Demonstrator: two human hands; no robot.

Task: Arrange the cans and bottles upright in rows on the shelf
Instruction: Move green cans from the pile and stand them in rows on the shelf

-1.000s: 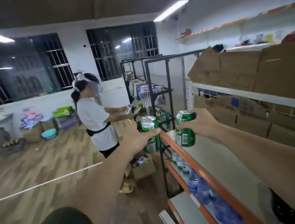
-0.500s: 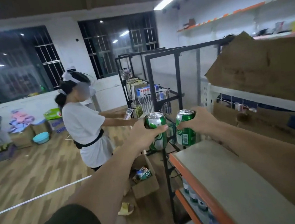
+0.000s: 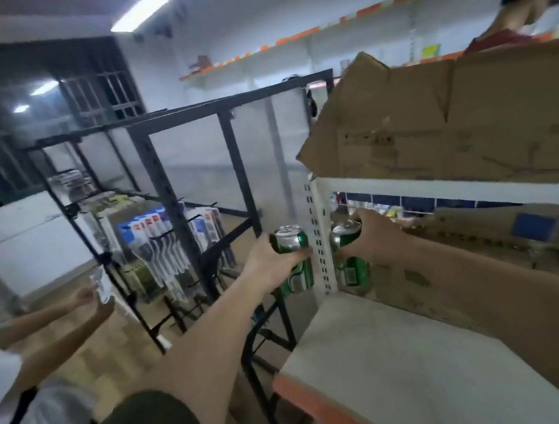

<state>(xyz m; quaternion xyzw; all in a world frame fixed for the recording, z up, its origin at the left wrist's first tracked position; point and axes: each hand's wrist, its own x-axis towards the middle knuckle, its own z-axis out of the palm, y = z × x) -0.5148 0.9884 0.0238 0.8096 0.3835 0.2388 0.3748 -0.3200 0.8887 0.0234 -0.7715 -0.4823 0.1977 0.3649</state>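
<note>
My left hand (image 3: pixel 268 258) grips a green can (image 3: pixel 294 261) upright, just left of the shelf's white perforated corner post (image 3: pixel 321 242) and outside the shelf. My right hand (image 3: pixel 368 238) holds a second green can (image 3: pixel 351 259) upright on the other side of that post, at the far left end of the white shelf board (image 3: pixel 403 363). That can's base is at or just above the board; I cannot tell whether it touches. The board has an orange front edge (image 3: pixel 322 407).
A cardboard box (image 3: pixel 449 119) lies on the shelf level above. A black metal rack (image 3: pixel 182 193) with hanging packets stands to the left. Another person's arms (image 3: pixel 45 330) reach in at lower left. More goods sit behind the shelf at right.
Both hands moved forward with their cans; the right can now sits past the corner post over the shelf end. The view swung right, so the other person is mostly out of frame.
</note>
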